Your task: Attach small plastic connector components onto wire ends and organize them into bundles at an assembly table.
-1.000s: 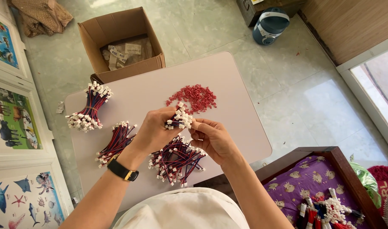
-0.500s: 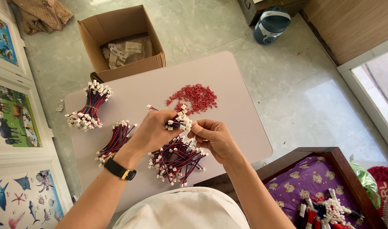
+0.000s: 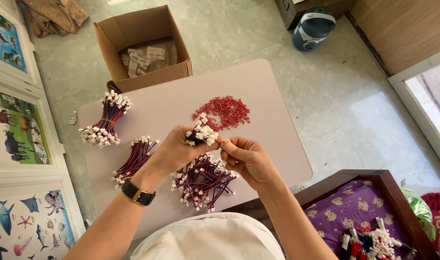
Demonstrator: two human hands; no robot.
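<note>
Wire bundle: a small bunch of red-blue wires with white connectors [image 3: 202, 135] sits fisted in the left hand [image 3: 174, 151], ends up so the plugs face the fingers.
Right hand: right hand [image 3: 246, 159] is pinched at the bunch's edge, thumb and forefinger closed on something too small to tell.
Below the hands: loose wire pile [image 3: 203, 180] on the table [image 3: 278, 144], close for picking.
Beyond the hands: red connector heap [image 3: 227, 111].
Left of the hands: two tied bundles [image 3: 107, 120], set apart.
</note>
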